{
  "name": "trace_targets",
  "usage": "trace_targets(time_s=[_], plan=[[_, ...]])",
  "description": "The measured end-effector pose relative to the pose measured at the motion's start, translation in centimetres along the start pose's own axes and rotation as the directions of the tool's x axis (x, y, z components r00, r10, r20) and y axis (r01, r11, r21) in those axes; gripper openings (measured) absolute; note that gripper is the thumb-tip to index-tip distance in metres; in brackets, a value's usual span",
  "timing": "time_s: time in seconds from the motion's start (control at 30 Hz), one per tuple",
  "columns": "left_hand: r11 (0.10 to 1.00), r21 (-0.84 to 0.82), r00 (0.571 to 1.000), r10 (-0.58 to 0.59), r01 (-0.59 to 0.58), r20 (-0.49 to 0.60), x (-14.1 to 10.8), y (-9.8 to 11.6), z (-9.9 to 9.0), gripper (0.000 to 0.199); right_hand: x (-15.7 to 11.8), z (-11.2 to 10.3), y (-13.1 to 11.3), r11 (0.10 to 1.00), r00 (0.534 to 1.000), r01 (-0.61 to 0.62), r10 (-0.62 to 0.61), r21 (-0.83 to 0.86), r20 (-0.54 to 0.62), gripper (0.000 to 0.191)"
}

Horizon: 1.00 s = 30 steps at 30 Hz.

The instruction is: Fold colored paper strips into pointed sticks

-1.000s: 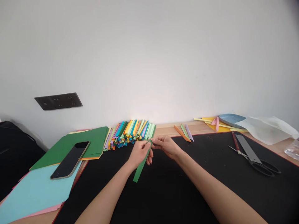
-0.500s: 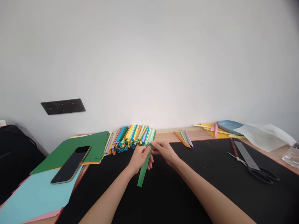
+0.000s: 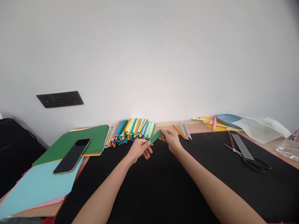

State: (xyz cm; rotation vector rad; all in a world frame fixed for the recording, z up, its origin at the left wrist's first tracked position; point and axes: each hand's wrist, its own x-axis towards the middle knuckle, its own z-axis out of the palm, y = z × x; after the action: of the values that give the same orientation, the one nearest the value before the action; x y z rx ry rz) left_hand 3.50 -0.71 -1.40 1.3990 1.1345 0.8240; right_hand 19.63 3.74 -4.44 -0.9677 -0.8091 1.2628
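A green paper strip (image 3: 155, 136) is held between my two hands above the black mat, lengthwise crease lines showing on it. My left hand (image 3: 139, 149) pinches its near left end between thumb and fingers, the other fingers loosely curled below. At the upper right end, my right hand (image 3: 171, 139) grips the strip with thumb and fingertips. Just behind my hands lies a pile of folded paper strips (image 3: 130, 132) in many colours. To the right of my right hand rest an orange folded strip (image 3: 180, 132), a green one and a purple one.
Coloured paper sheets (image 3: 58, 146) lie at the left, with a phone (image 3: 72, 156) on top. On the right are scissors (image 3: 249, 157), a craft knife (image 3: 231, 141), a blue plate (image 3: 227, 119), a translucent sheet (image 3: 261, 127) and a clear plastic item (image 3: 288, 147). A wall stands behind.
The green strip has swung from hanging steeply down toward me to a flatter slant between my hands. My right hand has moved slightly right, and the view has tilted down a little.
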Motion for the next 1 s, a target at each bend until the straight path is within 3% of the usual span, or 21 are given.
trace_targets(time_s=[0.33, 0.5, 0.63, 0.7, 0.77, 0.83, 0.9, 1.0], plan=[[0.935, -0.326, 0.956, 0.043, -0.141, -0.291, 0.5, 0.1, -0.6, 0.018, 0.2, 0.1, 0.0, 0.997, 0.992, 0.075, -0.075, -0.011, -0.101, 0.025], [0.900, -0.406, 0.935, 0.007, -0.161, -0.354, 0.4, 0.6, -0.5, 0.013, 0.6, -0.2, 0.4, 0.985, 0.973, 0.157, -0.168, -0.076, -0.161, 0.026], [0.904, -0.394, 0.936, 0.017, -0.165, -0.353, 0.5, 0.4, -0.5, 0.014, 0.5, -0.6, -0.1, 0.945, 0.917, 0.273, -0.312, -0.179, -0.249, 0.027], [0.909, -0.386, 0.936, 0.014, -0.158, -0.352, 0.6, 0.2, -0.5, 0.015, 0.0, -0.6, -0.6, 0.872, 0.853, 0.383, -0.460, -0.304, -0.247, 0.027], [0.912, -0.383, 0.941, 0.012, -0.150, -0.339, 0.6, 0.1, -0.4, 0.016, -0.7, -0.2, -0.9, 0.660, 0.712, 0.561, -0.692, -0.500, -0.115, 0.023], [0.909, -0.388, 0.952, 0.028, -0.152, -0.306, 0.6, -0.1, -0.4, 0.020, -1.6, 0.3, -0.8, 0.403, 0.562, 0.711, -0.818, -0.577, 0.121, 0.015], [0.901, -0.406, 0.965, 0.050, -0.155, -0.256, 0.6, -0.3, -0.2, 0.025, -2.3, 0.9, -0.4, 0.240, 0.476, 0.792, -0.819, -0.562, 0.321, 0.009], [0.891, -0.424, 0.980, 0.090, -0.160, -0.179, 0.6, -0.5, -0.1, 0.032, -3.0, 1.5, 0.5, 0.110, 0.428, 0.832, -0.750, -0.543, 0.504, 0.007]])
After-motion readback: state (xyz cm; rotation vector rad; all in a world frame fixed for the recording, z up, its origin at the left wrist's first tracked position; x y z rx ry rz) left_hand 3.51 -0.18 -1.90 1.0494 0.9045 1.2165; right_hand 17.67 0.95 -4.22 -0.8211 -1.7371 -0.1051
